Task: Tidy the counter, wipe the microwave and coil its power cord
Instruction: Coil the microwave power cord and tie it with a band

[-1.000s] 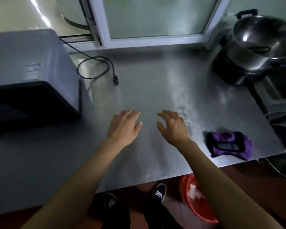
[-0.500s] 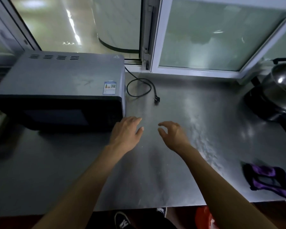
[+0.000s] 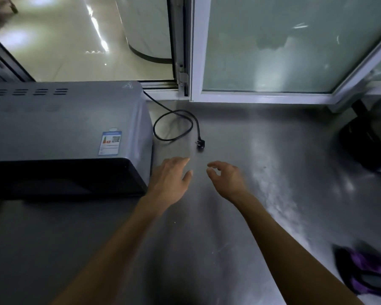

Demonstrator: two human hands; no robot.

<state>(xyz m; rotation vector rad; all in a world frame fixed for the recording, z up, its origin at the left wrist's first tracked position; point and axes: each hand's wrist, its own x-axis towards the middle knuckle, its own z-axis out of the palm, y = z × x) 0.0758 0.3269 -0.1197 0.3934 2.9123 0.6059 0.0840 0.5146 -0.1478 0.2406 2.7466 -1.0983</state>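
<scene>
A: What's nearest the camera?

B: Two bare forearms reaching fwd over a steel counter [image 3: 218, 249]. At the near right edge, a purple cloth [image 3: 370, 274], blurred, well apart from both hands.

A: And the hands?

B: Left hand [image 3: 171, 178] is flat, fingers loosely spread, empty, just beside the front right corner of the microwave [image 3: 64, 137]. Right hand [image 3: 227, 177] hovers w/ fingers curled, thumb and forefinger apart in a half-formed pinch, holding nothing.

A: Where's the cord?

B: Power cord [image 3: 174, 124] lies just beyond the fingertips. It comes out from behind the microwave's back right corner, makes one loose loop on the counter, and ends in a plug [image 3: 200, 144] near the right hand. Past it, a window frame [image 3: 196, 51] and frosted glass. A dark pot base sits far right, partly cut off.

A: So the step in hand?

B: Prob. coiling the cord. Best approach, I'd say: right hand pinches the plug end, left steadies the cord nearer the microwave, then gather even loops w/o yanking the appliance or kinking the cable.
</scene>
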